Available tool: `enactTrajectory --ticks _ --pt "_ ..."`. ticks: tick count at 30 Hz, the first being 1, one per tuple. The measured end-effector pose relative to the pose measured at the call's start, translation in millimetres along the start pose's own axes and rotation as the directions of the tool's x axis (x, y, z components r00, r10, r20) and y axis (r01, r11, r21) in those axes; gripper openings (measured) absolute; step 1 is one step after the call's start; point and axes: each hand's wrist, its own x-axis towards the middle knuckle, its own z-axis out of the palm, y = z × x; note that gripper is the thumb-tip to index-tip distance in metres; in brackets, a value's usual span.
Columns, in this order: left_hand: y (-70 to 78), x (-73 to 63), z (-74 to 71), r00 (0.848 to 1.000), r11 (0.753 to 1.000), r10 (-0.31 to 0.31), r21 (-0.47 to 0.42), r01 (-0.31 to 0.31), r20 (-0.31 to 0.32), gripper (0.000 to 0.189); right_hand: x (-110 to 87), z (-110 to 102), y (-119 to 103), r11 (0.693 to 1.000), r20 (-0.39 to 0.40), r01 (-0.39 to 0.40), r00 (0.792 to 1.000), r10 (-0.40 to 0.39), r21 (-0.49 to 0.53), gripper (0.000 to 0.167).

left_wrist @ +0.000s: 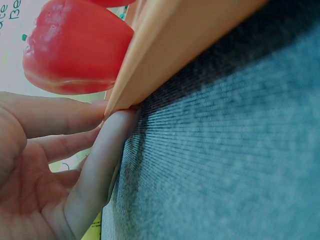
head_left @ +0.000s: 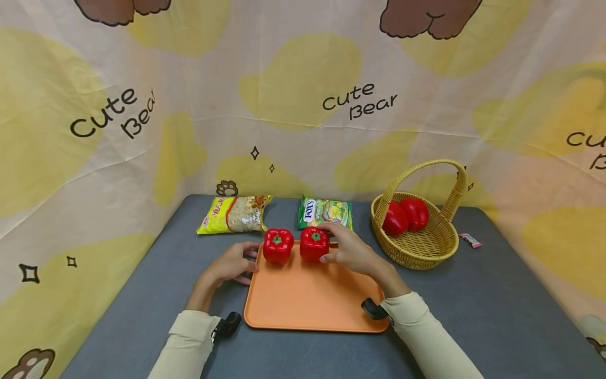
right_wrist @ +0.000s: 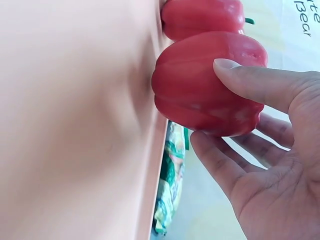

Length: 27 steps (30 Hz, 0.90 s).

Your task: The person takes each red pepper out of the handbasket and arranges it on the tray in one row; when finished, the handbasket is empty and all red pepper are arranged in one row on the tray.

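Note:
Two red bell peppers stand upright, stems up, near the far edge of an orange tray (head_left: 314, 300). My right hand (head_left: 347, 250) holds the right-hand bell pepper (head_left: 314, 245), its thumb on the near side and its fingers round the other side in the right wrist view. The other bell pepper (head_left: 278, 246) stands a little to the left, untouched. At the tray's left rim my left hand (head_left: 232, 263) pinches the edge, with fingertips (left_wrist: 100, 114) against it close to the tabletop in the left wrist view.
A wicker basket (head_left: 416, 258) with a tall handle stands right of the tray, holding more red bell peppers (head_left: 414, 213). Behind the tray lie a yellow snack bag (head_left: 236, 214) and a green FOX'S bag (head_left: 338, 210). A small pink packet (head_left: 470, 240) lies beyond the basket.

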Motion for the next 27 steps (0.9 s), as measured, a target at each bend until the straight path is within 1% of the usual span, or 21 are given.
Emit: enactTrajectory --ticks 2,6,18,27 --pt "0.2 -0.1 -0.1 1.000 1.000 -0.002 -0.003 0.002 0.002 0.067 2.6 2.5 1.0 1.000 0.011 0.006 1.000 -0.006 0.011 0.075" --pt "1.0 -0.1 -0.3 1.000 1.000 -0.010 -0.003 0.010 0.004 0.067 5.9 6.0 2.1 1.000 0.014 0.011 1.000 -0.011 0.000 0.074" --pt "0.3 -0.6 0.1 1.000 1.000 -0.006 -0.019 0.006 0.007 0.065 4.5 7.1 -0.8 0.999 0.017 -0.035 0.999 0.034 0.008 0.076" --pt "0.7 -0.9 -0.9 1.000 1.000 -0.004 -0.016 0.004 0.013 0.065 3.2 9.0 -2.8 1.000 0.018 -0.014 1.000 0.014 0.004 0.075"
